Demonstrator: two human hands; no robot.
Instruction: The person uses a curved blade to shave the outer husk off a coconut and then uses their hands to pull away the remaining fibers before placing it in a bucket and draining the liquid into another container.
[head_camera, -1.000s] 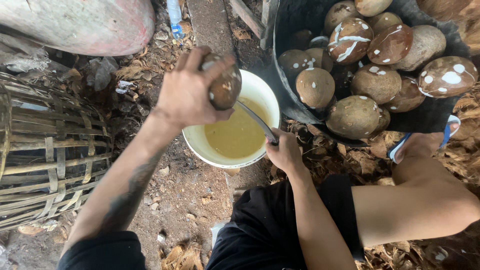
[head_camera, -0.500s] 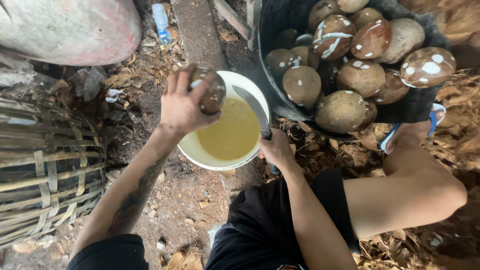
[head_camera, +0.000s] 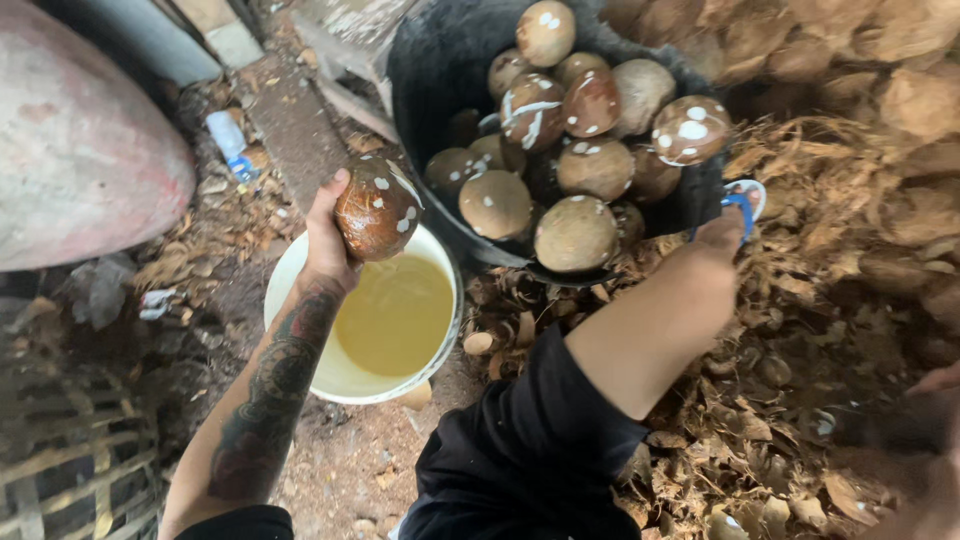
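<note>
the coconut (head_camera: 376, 212) is a round, dark brown husked shell, glossy and wet, flecked with white patches where the flesh shows through. it is gripped in the left hand (head_camera: 330, 240), raised just over the near rim of a white bucket (head_camera: 290, 300) holding cloudy yellowish liquid.

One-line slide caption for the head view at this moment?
Left hand holds a peeled coconut over a white bucket of yellowish liquid, beside a black tub of coconuts.
</note>
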